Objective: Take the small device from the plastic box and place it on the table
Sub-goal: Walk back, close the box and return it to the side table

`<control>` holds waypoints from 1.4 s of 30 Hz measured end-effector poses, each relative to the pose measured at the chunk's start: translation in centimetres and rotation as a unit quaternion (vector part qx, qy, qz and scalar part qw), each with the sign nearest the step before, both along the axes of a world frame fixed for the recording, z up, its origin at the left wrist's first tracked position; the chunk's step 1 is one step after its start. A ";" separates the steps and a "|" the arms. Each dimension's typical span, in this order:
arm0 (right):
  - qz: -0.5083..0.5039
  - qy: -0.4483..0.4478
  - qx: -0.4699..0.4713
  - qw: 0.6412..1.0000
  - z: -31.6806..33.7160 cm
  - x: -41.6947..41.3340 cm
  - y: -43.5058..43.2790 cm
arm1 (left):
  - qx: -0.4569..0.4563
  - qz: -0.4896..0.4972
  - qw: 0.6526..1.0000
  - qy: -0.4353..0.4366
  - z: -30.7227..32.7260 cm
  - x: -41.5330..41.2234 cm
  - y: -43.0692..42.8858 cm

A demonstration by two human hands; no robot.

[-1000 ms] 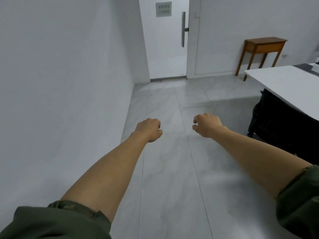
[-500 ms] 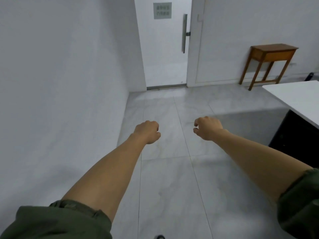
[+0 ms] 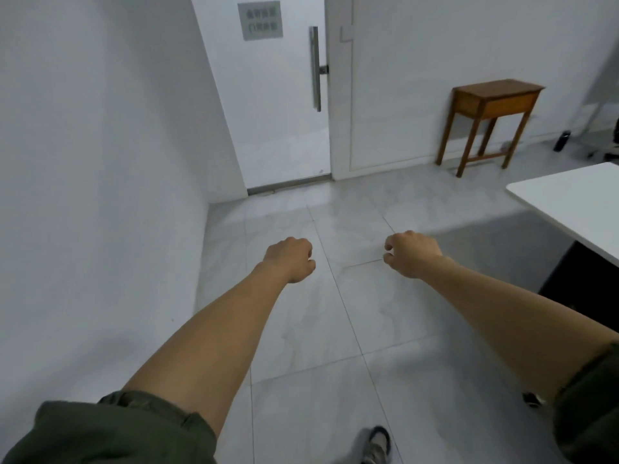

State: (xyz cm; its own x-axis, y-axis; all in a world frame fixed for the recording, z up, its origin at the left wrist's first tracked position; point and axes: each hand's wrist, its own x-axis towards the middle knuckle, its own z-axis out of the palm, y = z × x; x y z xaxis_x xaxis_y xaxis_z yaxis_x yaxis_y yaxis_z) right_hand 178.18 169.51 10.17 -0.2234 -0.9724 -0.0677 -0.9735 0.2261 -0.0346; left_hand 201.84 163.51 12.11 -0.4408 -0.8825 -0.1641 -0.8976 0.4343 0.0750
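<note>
Neither the small device nor the plastic box appeared anywhere in view; where they were could not be told. The nearest task landmark was the corner of a white table at the right edge, its visible top bare, a likely destination for the device. The person's left hand and right hand were held out ahead over the floor, apart from each other, both curled into loose, empty fists with nothing between the fingers. That carriage suggested a walk across the room rather than a reach, with the fetching step not yet begun. A shoe showed at the bottom edge. Pale marbled floor tiles ran to a closed white door with a long metal handle and a grey sign, its lettering too blurred to read. A small wooden side table stood against the far wall.
</note>
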 end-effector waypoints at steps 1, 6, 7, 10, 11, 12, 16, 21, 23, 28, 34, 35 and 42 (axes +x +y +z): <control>-0.001 -0.002 0.003 1.000 -0.4 -1.3 -2.7 | 0.002 -0.001 1.000 -0.003 -0.3 -1.4 -2.6; -0.011 -0.002 0.011 1.000 0.4 -7.7 -14.5 | -0.003 -0.003 1.000 -0.003 0.6 -7.6 -13.8; -0.014 -0.002 0.006 1.000 0.7 -8.7 -16.5 | -0.007 -0.002 1.000 0.003 1.0 -8.6 -15.6; -0.009 -0.002 0.006 1.000 1.7 -11.6 -22.7 | -0.010 -0.005 1.000 0.005 1.8 -11.3 -21.7; -0.008 0.000 0.008 1.000 1.7 -12.4 -24.9 | -0.008 -0.004 1.000 0.005 1.6 -12.2 -23.9; -0.007 0.003 0.008 1.000 1.5 -13.3 -27.3 | -0.005 -0.002 1.000 0.003 1.3 -13.2 -26.3; -0.004 0.012 0.006 1.000 0.2 -16.7 -35.4 | 0.009 -0.010 1.000 0.001 -0.1 -16.7 -35.0; -0.038 0.022 0.004 0.999 -1.2 -22.2 -46.1 | -0.003 -0.047 0.999 0.000 -1.4 -22.1 -47.7; -0.058 0.018 0.008 0.998 -0.8 -24.1 -49.2 | 0.000 -0.068 0.998 -0.005 -1.0 -23.9 -51.6; -0.122 0.011 -0.022 0.992 1.7 -30.5 -58.6 | -0.019 -0.133 0.991 -0.005 1.3 -32.0 -65.4; -0.208 -0.001 0.009 0.978 0.1 -39.8 -64.1 | 0.014 -0.226 0.974 0.000 -0.7 -44.2 -73.6; -0.222 -0.003 0.016 0.975 -0.6 -42.0 -65.3 | 0.018 -0.243 0.970 -0.003 -1.5 -46.9 -75.2; -0.298 -0.025 0.017 0.954 -3.3 -56.8 -73.6 | 0.014 -0.310 0.950 -0.024 -3.0 -63.2 -85.1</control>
State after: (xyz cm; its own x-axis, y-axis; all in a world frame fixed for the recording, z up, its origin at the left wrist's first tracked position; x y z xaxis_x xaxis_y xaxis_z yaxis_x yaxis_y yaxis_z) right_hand 121.35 95.96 6.90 -0.7311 -0.6711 -0.1230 -0.6694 0.7404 -0.0608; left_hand 138.64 78.40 9.08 -0.8663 -0.4498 -0.2173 -0.4717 0.8797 0.0594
